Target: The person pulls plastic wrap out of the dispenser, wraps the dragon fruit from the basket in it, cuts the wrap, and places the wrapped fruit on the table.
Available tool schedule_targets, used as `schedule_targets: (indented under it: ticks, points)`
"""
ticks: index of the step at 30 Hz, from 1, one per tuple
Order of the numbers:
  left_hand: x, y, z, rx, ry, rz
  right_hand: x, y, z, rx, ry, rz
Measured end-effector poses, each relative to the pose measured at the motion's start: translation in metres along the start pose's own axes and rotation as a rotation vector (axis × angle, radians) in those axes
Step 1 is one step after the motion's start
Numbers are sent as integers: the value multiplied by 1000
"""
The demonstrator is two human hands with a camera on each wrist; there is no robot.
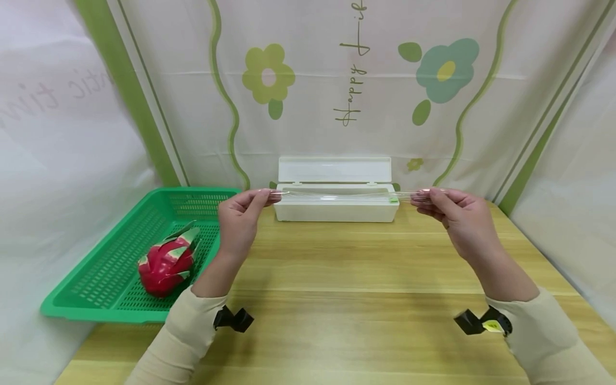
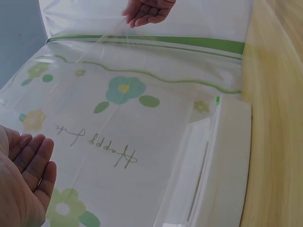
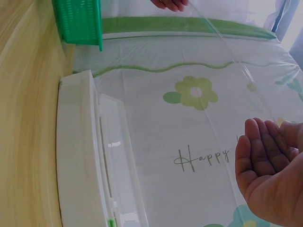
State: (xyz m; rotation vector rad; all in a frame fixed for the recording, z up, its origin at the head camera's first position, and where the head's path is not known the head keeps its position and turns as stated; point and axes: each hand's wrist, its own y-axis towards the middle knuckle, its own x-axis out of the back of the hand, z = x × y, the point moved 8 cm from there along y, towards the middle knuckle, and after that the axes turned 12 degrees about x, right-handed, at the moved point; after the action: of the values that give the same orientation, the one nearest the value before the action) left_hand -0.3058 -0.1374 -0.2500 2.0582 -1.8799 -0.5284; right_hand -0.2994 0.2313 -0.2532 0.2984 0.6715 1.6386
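A sheet of clear cling film (image 1: 332,198) is stretched level between the two hands, pulled into a narrow strip. My left hand (image 1: 239,220) pinches one end between thumb and fingers, and my right hand (image 1: 466,220) pinches the other end. Behind the film, in the head view, stands a long white cling film box (image 1: 337,213) with its lid (image 1: 335,170) raised. The right wrist view shows the film (image 3: 220,40) running from one hand to the other, away from the box (image 3: 75,146). Whether the film still joins a roll is hard to tell.
On the left of the wooden table (image 1: 356,315) sits a green plastic basket (image 1: 96,315) with a red dragon fruit (image 1: 166,267) inside. A white curtain (image 1: 313,128) with printed flowers hangs behind the box.
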Motion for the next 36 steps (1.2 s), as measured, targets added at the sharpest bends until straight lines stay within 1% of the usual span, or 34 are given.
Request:
schedule_targets:
  ticks: [9,13,16,20,26,28,32,36]
  points:
    - [1,-7,-13,-43,39,12,-4,-3,11,41,52,5]
    - [2,-11,-17,-54,36,31,-4,-6,15,49,29,3]
    - [3,-14,-19,-58,58,42,-4,-8,18,48,-6,5]
    - [4,-19,-21,-62,116,50,-3,-13,21,54,-85,26]
    - [7,-27,-23,-55,224,59,-2,-21,27,73,-268,75]
    - [8,-30,-23,-45,254,67,-2,-24,28,73,-304,84]
    - [10,-36,-24,-19,349,63,-5,-29,30,63,-383,103]
    - [12,-41,-26,0,460,68,-7,-35,34,48,-563,127]
